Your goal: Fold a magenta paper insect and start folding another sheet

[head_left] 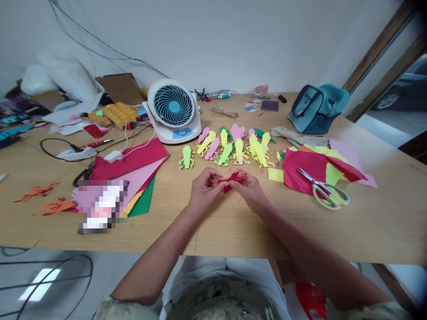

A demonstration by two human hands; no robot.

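Between my two hands is a small piece of red folded paper (235, 177), pinched just above the table. My left hand (206, 187) grips its left end between thumb and fingers. On its right end, my right hand (249, 190) presses with thumb and fingers; part of the paper is hidden behind them. Just beyond my hands stand several paper cut-out figures with legs, among them a light green one (187, 157), a yellow one (239, 151) and a pink one (212, 148). White-handled scissors (325, 190) lie on red paper (302, 169) to the right.
A white fan (173, 106) stands at the back, and a blue bag (316, 109) back right. Coloured paper sheets (143, 198), a pixelated phone-like object (105, 206), a power strip (78, 153) with cables and orange paper figures (56, 206) lie at left.
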